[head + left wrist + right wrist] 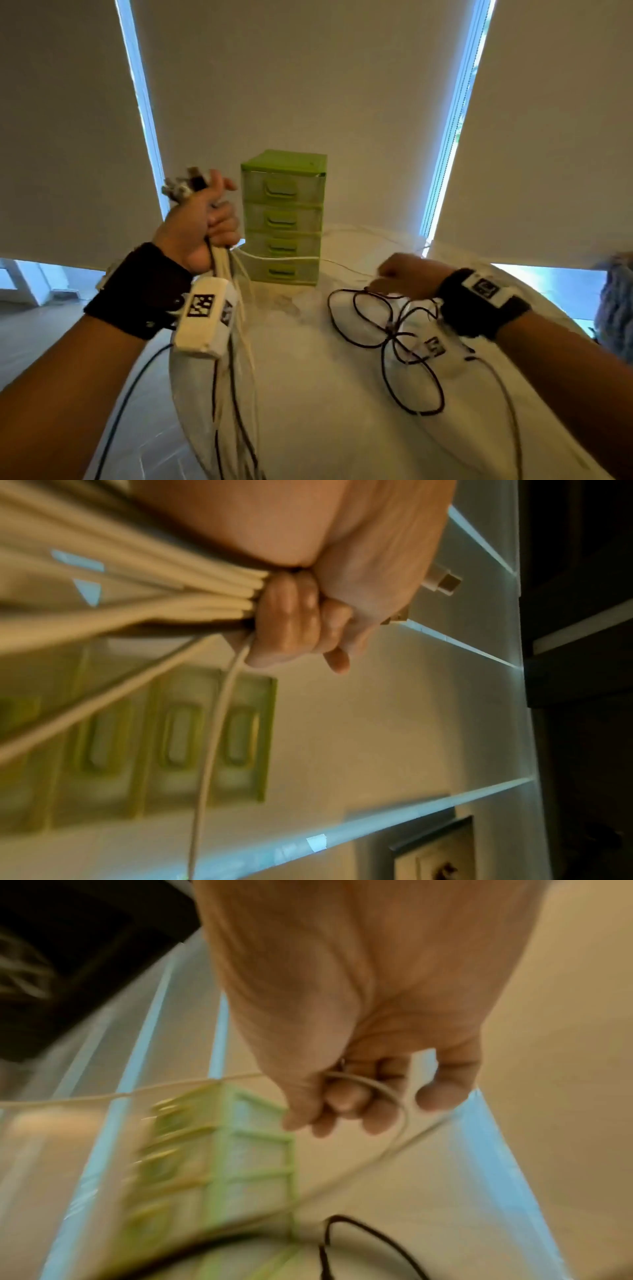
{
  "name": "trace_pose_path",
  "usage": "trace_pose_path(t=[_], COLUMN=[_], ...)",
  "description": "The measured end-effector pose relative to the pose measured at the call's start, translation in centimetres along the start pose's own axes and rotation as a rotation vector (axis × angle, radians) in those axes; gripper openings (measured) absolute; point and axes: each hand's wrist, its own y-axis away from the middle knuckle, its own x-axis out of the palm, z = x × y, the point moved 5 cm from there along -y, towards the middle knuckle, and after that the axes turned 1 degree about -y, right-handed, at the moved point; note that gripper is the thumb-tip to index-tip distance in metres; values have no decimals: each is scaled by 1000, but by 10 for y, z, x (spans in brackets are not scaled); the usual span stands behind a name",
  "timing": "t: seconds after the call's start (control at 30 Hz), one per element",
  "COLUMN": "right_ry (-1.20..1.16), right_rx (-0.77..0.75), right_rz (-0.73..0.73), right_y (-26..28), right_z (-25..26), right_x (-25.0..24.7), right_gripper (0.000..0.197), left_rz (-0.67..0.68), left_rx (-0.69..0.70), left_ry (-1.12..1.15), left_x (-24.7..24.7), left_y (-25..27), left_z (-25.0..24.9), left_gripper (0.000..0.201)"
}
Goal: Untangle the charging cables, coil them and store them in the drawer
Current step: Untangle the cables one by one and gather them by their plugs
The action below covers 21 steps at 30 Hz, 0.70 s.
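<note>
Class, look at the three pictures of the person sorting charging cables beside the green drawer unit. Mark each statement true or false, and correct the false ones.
1. The left hand grips a bunch of white cables. True.
2. The green drawer unit has two drawers. False: four drawer fronts show, stacked one above another.
3. The right hand holds a thin white cable in its curled fingers. True.
4. The dark cable is hanging from the left hand. False: it lies in loose loops on the white table, below the right hand.
5. A drawer stands pulled fully out. False: no drawer is pulled fully out; all four fronts sit roughly flush with the frame.
</note>
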Motion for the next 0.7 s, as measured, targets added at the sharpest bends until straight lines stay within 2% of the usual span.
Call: trace_pose_path(t=[0.1, 0.17, 0.23, 0.37, 0.43, 0.5, 0.57, 0.63, 0.67, 0.7], right_ry=[-102, -262, -313, -279, -436, -695, -927, -1093, -1088, -998], right_rx=[229, 223, 134, -231, -433, -572, -641, -661, -610, -502], right_rz=[-293, -416, -494, -464, -455, -408, -336, -347, -398, -456], right_y=[9, 15, 14, 27, 46, 61, 75, 84, 85, 84], right_z=[-78, -82, -52, 54, 97, 122, 129, 119, 106, 89], right_x=[-36, -49, -59, -79, -98, -117, -130, -137, -136, -133], right_gripper=[36, 33, 32, 40, 40, 36, 27, 11, 22, 47], left_rz=[-164, -213, -180, 51, 157, 272, 384, 379, 334, 292], left_rx=[-6, -38, -69, -107, -125, -162, -187, -156, -127, -104], left_ry=[-56, -137, -233, -366, -455, -466, -427, -399, -381, -338], left_x=[-47, -50, -28, 51, 84, 110, 129, 133, 129, 124], left_y=[-4, -5, -8, -3, 3, 11, 18, 19, 17, 13], left_z=[-7, 3, 18, 44, 57, 71, 81, 79, 73, 66], left_gripper=[24, 19, 15, 8, 19, 20, 15, 9, 15, 20])
